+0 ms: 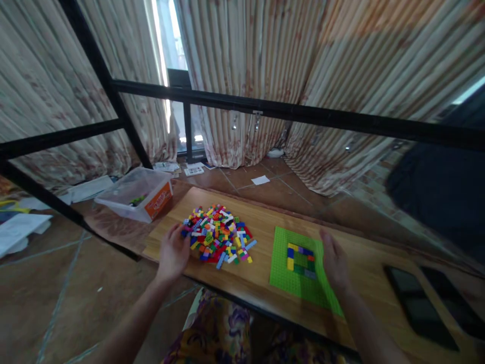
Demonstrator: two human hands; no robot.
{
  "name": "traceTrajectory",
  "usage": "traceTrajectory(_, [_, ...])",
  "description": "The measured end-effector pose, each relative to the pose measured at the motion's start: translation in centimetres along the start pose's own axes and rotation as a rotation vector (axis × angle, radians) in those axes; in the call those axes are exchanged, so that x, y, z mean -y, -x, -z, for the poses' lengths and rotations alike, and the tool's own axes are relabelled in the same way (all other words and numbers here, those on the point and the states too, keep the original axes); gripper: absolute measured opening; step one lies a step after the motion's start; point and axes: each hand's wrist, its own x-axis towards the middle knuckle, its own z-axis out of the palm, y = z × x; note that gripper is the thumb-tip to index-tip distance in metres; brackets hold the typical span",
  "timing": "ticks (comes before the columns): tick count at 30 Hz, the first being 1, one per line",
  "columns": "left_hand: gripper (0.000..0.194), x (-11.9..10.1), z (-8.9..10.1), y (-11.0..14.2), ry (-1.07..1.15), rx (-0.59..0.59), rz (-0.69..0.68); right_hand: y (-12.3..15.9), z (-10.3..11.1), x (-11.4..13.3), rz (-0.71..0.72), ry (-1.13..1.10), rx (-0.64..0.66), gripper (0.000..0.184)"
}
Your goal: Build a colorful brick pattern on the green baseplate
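A heap of small colourful toy bricks (217,235) lies on the wooden tabletop (257,283). My left hand (174,253) is at the heap's left edge, its loosely curved fingers apart and against the outermost bricks; no brick is clearly held. To the right lies a green baseplate (280,263), bearing a square outline of blue, yellow, orange, green and grey bricks (290,258). My right hand (333,258) is at the baseplate's right side, slightly blurred, fingers stretched out and nothing visible in them. It covers part of that edge.
A clear plastic box (132,189) with an orange label and a few green pieces stands beyond the table's left end. Two dark flat devices (419,303) lie on the right. Black metal bars (284,110) cross in front of curtains, and papers (260,180) lie on the floor.
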Motion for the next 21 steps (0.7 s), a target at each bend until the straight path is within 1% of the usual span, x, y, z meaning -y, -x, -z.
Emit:
traceTrajectory(2, [0.038, 1.3, -0.2, -1.8, -0.066, -0.029, 0.084, 0.4, 0.9, -0.2, 0.032, 0.078, -0.019, 0.067])
traceTrajectory(4, [0.039, 2.3, -0.5, -3.4, -0.116, -0.032, 0.099, 1.3, 1.1, -0.6, 0.062, 0.17, 0.022, 0.067])
traceTrajectory(6, [0.04, 2.8, -0.8, -4.6, -0.158, -0.029, 0.1, 2.4, 0.5, -0.8, 0.104, 0.239, 0.074, 0.067])
traceTrajectory(9, [0.04, 3.2, -1.3, -5.8, -0.193, -0.015, 0.095, 3.8, -1.2, -0.6, 0.241, 0.4, 0.149, 0.065])
traceTrajectory(11, [0.039, 3.3, -1.7, -6.2, -0.198, -0.004, 0.077, 4.6, -2.3, -0.3, 0.326, 0.545, 0.208, 0.065])
traceTrajectory(14, [0.04, 3.5, -2.1, -6.2, -0.185, 0.021, 0.017, 5.4, -3.4, -0.1, 0.383, 0.674, 0.27, 0.067])
traceTrajectory(17, [0.041, 3.3, -2.4, -5.9, -0.164, 0.043, -0.019, 5.8, -3.5, -0.4, 0.409, 0.733, 0.283, 0.071])
traceTrajectory(21, [0.045, 2.7, -2.4, -5.3, -0.149, 0.091, -0.059, 5.9, -3.4, -0.7, 0.435, 0.762, 0.268, 0.072])
